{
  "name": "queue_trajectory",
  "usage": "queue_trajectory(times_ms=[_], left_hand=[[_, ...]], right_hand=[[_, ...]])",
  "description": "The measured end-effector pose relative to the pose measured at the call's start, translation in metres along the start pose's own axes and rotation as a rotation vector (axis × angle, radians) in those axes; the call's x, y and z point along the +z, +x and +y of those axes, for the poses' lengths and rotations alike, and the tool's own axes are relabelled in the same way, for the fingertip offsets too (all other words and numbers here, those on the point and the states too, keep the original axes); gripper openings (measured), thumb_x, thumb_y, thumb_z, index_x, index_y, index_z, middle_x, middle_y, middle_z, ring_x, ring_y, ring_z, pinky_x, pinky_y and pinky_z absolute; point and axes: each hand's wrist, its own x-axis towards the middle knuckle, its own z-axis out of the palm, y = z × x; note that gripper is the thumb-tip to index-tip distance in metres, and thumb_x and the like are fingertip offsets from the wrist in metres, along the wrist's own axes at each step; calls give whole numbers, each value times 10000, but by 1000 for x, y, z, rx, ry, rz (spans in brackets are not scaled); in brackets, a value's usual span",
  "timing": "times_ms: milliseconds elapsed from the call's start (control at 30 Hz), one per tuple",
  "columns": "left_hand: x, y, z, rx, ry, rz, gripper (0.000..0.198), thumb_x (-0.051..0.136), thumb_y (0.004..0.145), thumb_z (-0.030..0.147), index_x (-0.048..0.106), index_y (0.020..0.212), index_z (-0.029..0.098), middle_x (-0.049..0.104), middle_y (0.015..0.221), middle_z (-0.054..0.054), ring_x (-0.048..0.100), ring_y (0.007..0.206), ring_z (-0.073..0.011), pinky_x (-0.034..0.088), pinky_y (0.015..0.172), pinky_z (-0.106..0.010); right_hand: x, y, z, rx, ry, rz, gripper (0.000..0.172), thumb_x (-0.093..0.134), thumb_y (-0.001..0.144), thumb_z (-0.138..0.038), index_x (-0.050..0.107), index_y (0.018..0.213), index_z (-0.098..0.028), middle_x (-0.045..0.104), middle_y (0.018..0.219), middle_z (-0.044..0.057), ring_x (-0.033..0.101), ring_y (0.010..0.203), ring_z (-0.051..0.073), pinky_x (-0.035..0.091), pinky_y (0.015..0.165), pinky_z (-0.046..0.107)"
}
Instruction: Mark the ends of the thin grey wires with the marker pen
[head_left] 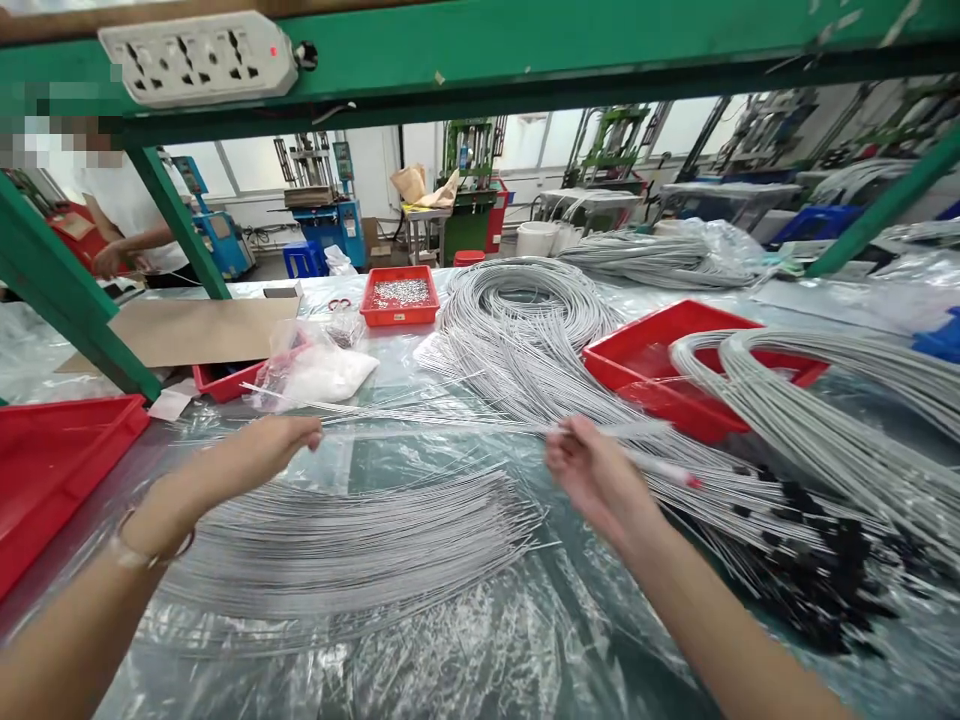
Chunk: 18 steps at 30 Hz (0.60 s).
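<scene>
My left hand [281, 445] is closed in a pinch on one end of a thin grey wire [435, 430] stretched level above the table. My right hand [592, 470] is closed on the same wire further along and also holds a white pen-like tool with a red tip [664, 470]. Below the hands lies a curved pile of cut grey wires [337, 550] on clear plastic sheeting [525, 640]. To the right runs a thick bundle of grey cables with black ends [810, 530].
A red tray [45, 470] sits at the left edge, another red tray [660, 350] under cable loops at right. A small red tray of metal bits [400, 295], a plastic bag [315, 370], cardboard [202, 330] and coiled cables [517, 300] lie further back. A person [127, 220] stands at far left.
</scene>
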Motion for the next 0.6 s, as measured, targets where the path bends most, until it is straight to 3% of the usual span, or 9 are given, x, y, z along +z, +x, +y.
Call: queue_trajectory(times_ms=[100, 200, 333, 433, 600], left_hand=[[10, 39, -32, -68, 66, 3, 308, 321, 928, 312, 569, 805, 178, 619, 758, -27, 555, 683, -169, 379, 624, -256], [29, 65, -60, -122, 122, 12, 284, 361, 943, 280, 577, 817, 146, 596, 734, -29, 553, 683, -163, 419, 651, -283], [59, 79, -84, -168, 156, 0, 252, 506, 924, 351, 591, 1003, 128, 611, 955, -48, 593, 828, -153, 501, 758, -340], [70, 83, -90, -195, 168, 23, 281, 525, 915, 352, 573, 1087, 135, 594, 1065, -68, 590, 923, -180, 500, 814, -383], [72, 83, -70, -198, 161, 111, 264, 462, 912, 277, 558, 1089, 106, 541, 1140, -151, 490, 1092, -284, 379, 929, -469]], right_hand=[[24, 30, 1, 179, 15, -108, 134, 701, 781, -282, 619, 728, -190, 711, 805, 43, 622, 603, 89, 537, 542, 152], [25, 27, 7, 297, -43, -164, 131, 651, 821, -294, 662, 829, -164, 722, 869, 88, 659, 622, 124, 556, 541, 200], [-2, -4, 12, 389, -130, -153, 178, 647, 818, -223, 690, 974, -149, 735, 898, 117, 658, 594, 115, 547, 545, 184], [-29, -24, 4, 339, -155, -119, 255, 681, 784, -218, 695, 1034, -174, 736, 921, 114, 642, 598, 106, 552, 562, 177], [-70, -41, -15, 242, -133, 9, 358, 757, 699, -285, 701, 1048, -228, 733, 845, 65, 607, 588, 117, 550, 546, 201]])
